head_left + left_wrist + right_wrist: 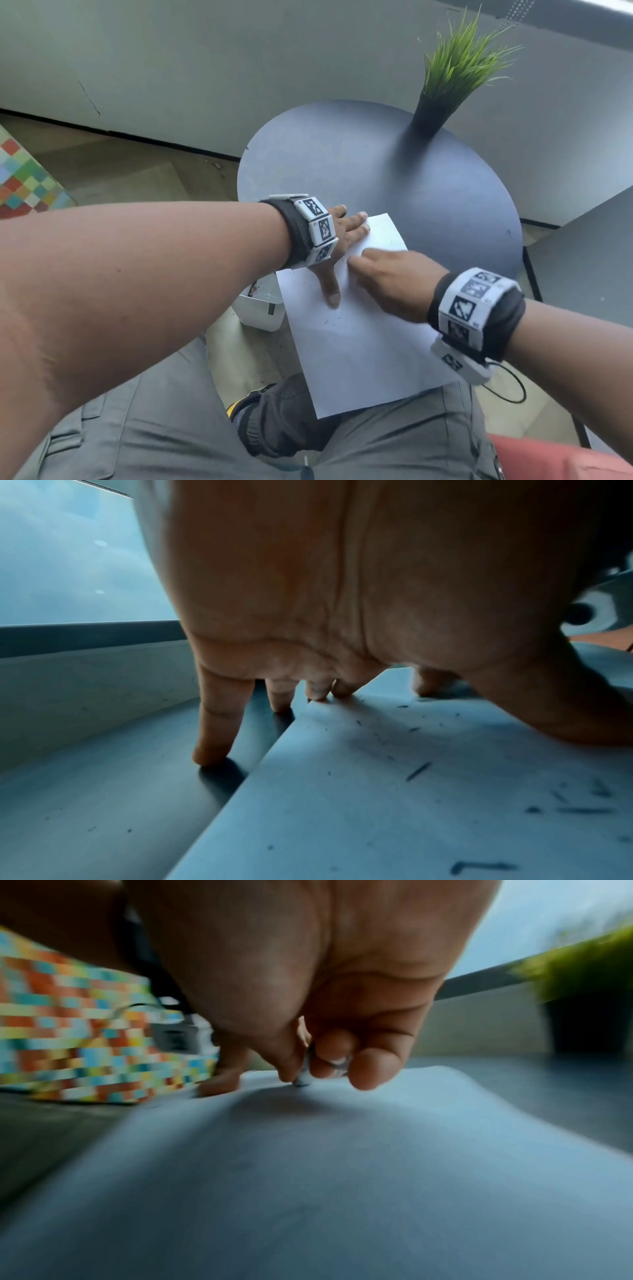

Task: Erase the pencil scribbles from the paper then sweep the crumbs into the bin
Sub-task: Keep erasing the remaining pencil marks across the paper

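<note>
A white sheet of paper (359, 342) lies on the round dark table (394, 178), its near end hanging over my lap. My left hand (339, 240) lies flat with spread fingers on the sheet's far left corner, thumb (330, 291) stretched along the paper. My right hand (387, 274) pinches a small grey-white eraser (303, 1079) and presses its tip on the paper beside the left hand. Dark eraser crumbs (418, 771) and pencil flecks lie scattered on the paper (377, 791). A white bin (262, 308) stands on the floor under the table's left edge.
A black pot with a green grass plant (445, 89) stands at the table's far right. A multicoloured checkered block (24, 178) sits on the floor at left. A grey surface (589, 260) lies to the right of the table.
</note>
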